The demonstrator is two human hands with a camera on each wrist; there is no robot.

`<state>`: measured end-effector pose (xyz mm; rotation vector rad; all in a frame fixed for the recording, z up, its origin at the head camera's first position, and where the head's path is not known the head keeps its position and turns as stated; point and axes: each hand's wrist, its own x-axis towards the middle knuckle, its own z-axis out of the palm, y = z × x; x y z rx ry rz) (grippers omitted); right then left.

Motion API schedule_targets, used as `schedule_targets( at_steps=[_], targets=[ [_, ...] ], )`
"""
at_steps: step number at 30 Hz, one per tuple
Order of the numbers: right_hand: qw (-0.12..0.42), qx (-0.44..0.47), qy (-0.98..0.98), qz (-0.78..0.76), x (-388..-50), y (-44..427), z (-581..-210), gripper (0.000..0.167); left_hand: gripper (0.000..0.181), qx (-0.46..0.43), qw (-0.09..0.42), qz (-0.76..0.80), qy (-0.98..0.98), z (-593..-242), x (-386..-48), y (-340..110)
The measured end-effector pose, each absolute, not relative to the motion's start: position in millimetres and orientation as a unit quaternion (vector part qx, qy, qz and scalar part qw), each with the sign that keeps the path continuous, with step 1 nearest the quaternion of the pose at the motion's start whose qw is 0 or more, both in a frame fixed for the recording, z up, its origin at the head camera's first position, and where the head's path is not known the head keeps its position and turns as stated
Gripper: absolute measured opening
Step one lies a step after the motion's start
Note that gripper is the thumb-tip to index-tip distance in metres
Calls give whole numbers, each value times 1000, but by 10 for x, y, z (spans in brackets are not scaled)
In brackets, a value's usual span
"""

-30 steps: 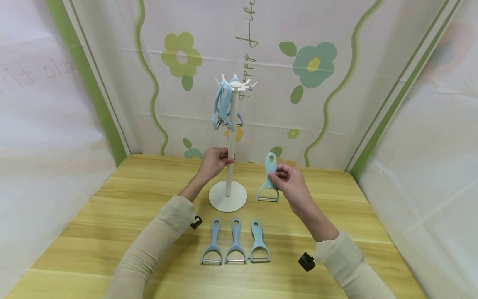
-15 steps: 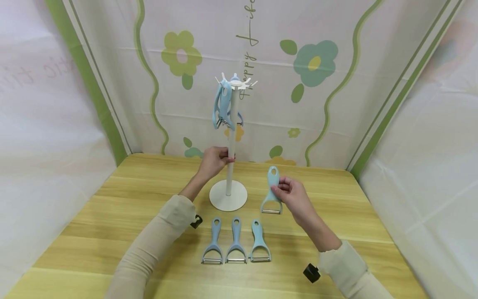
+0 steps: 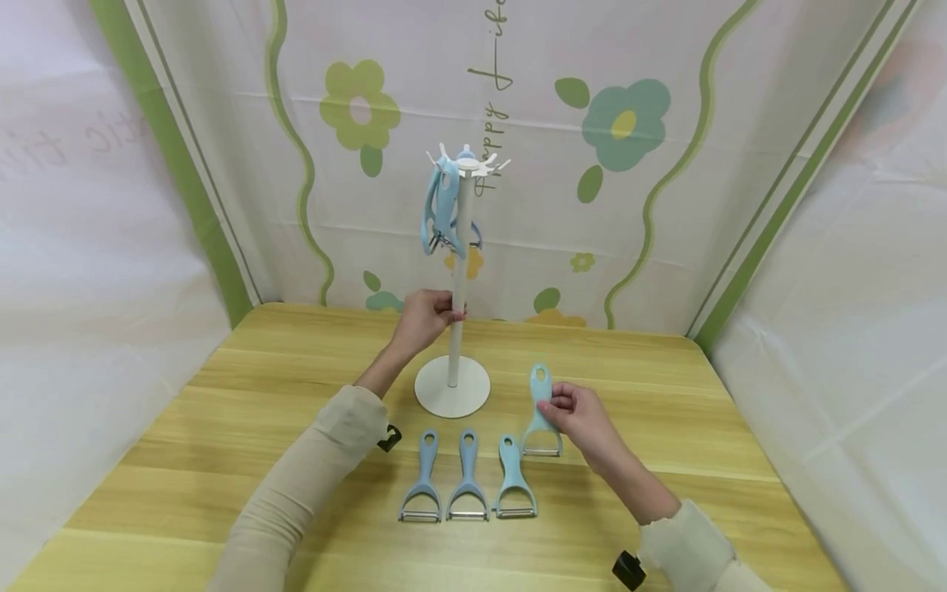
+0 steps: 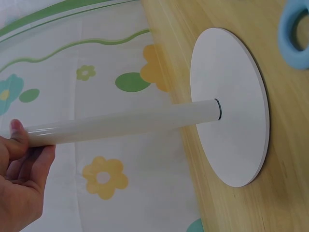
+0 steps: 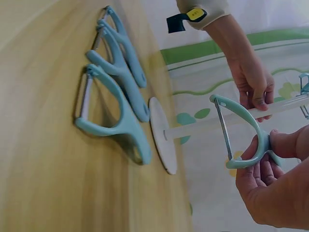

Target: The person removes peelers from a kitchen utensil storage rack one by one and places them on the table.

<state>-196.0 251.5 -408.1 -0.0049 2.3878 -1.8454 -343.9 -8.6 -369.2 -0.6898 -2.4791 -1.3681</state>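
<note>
My left hand [image 3: 423,321] grips the white pole of a hook stand [image 3: 455,345] about midway up; the left wrist view shows thumb and fingers round the pole [image 4: 120,126]. In my right hand [image 3: 580,418] is a mint-green peeler [image 3: 542,411], pinched by its handle with the blade end down. It is above the table, right of the stand's round base. Three peelers lie in a row in front of the stand: a grey-blue one [image 3: 422,485], a second grey-blue one [image 3: 468,485] and a mint-green one [image 3: 513,481]. Several blue peelers [image 3: 445,205] hang from the stand's hooks.
The wooden table [image 3: 296,460] bears the stand and the lying peelers. Behind it hangs a white curtain [image 3: 488,99] with printed flowers, and more curtain closes off both sides. White hooks [image 3: 488,167] stick out at the stand's top right.
My right hand has come down and towards me with the mint-green peeler, which is now close to the lying row's right end. The left hand keeps its hold on the pole.
</note>
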Motion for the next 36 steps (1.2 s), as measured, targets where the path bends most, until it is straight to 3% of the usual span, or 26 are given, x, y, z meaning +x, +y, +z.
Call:
schedule_targets(
  at_steps=[24,36],
  targets=[
    [125,-1,801,-586,-1744,2808,-4579,27,14,-238,118,-470,-842,-3712,-3440,-84],
    [118,41,832,-540,-1706,2751,-4712,21,15,-244,119,-475,-837,-3707,-3440,-85]
  ],
)
